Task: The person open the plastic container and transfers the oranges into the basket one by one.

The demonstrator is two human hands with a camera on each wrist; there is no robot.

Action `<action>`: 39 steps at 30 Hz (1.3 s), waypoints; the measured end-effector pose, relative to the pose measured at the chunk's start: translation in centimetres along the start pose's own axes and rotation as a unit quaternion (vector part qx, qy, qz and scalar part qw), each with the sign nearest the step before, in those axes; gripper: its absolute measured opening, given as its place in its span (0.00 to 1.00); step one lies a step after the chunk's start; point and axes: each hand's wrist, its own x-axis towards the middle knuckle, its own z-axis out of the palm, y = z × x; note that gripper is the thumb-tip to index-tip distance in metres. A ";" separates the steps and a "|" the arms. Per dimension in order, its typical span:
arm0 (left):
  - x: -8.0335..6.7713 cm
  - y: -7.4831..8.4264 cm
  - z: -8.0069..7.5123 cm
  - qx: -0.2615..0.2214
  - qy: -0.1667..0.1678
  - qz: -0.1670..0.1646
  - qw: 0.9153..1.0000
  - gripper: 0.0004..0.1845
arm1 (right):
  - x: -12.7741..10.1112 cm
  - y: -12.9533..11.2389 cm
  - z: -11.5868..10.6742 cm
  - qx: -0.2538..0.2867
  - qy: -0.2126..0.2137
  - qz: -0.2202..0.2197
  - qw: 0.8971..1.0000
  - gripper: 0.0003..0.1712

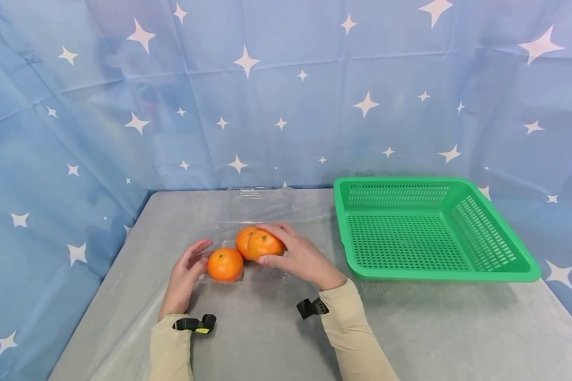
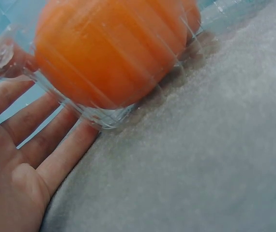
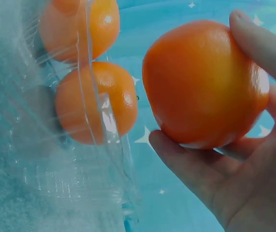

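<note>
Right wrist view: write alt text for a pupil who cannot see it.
A right-hand grip holds an orange fruit. At picture left, two more fruits sit in a clear plastic container, against a star-patterned blue backdrop.

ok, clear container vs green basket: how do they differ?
Look: the clear container is see-through; the green basket is opaque, with a perforated floor and walls.
Contents: the container holds two oranges; no oranges show in the basket.
Size: the basket looks considerably larger than the container.
Shared: both rest on the grey table.
</note>
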 end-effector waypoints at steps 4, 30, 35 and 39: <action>0.0 -0.1 0.0 0.001 0.001 -0.004 1.000 0.25 | 0.1 -0.1 -0.1 0.003 0.003 -0.008 1.000 0.36; 0.0 0.3 0.0 0.006 0.004 -0.013 1.000 0.25 | -0.9 -1.2 -1.3 -0.031 -0.018 -0.003 0.999 0.39; 0.1 0.0 0.0 0.009 0.009 -0.016 1.000 0.26 | -1.0 -1.4 -1.5 -0.058 -0.011 -0.003 0.998 0.41; 0.1 0.1 0.0 0.009 0.012 -0.022 1.000 0.26 | -1.1 -1.6 -1.7 -0.067 -0.002 0.018 0.998 0.44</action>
